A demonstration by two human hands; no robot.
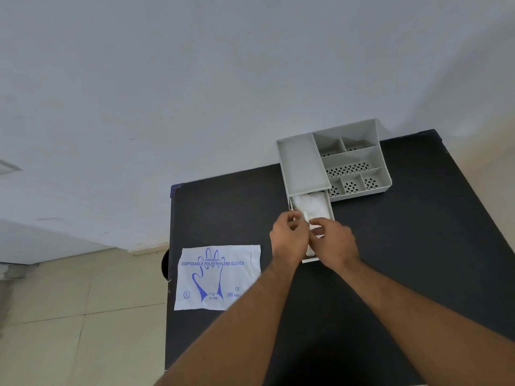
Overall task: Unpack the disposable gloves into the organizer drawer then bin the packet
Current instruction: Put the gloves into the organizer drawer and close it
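Note:
A grey organizer [303, 162] stands at the back of the black table [418, 246], its drawer [331, 210] pulled out toward me. Clear crumpled disposable gloves [312, 206] fill the drawer. My left hand [288, 238] and my right hand [334, 240] meet over the drawer's near end, both pinching the clear glove plastic there. The flat white glove packet [217, 277], printed with a blue hand outline, lies to the left near the table's left edge. My hands hide the drawer's front.
The organizer's open compartments [351, 165] with perforated floors sit right of the drawer housing. A dark round rim [165, 264] shows just beyond the table's left edge, over the beige tiled floor [83, 316]. A pale wall rises behind the table.

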